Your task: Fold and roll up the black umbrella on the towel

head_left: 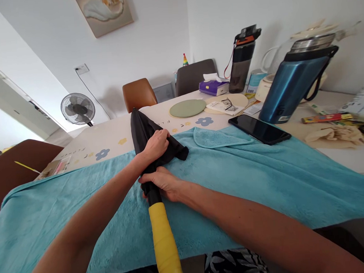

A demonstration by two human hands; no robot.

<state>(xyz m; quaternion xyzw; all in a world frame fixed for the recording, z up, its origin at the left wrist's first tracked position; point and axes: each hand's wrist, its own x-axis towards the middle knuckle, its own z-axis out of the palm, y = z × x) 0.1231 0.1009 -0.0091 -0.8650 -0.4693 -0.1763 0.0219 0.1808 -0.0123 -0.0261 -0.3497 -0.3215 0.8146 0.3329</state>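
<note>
Black umbrella (139,131), its cloth gathered in, is held over a blue blanket (235,182) in the head view, tip beyond the grip and yellow-wrapped handle (165,241) running back from it toward the person. The left hand (156,145) is closed over the loose cloth; the right hand (163,182), nearer the handle, wraps the narrow black part. The umbrella should prove fairly light and stiff along its length, the fabric soft and perhaps slippery (thin ribs, if hidden inside, could bend). The wrapped handle looks the surest hold.
</note>
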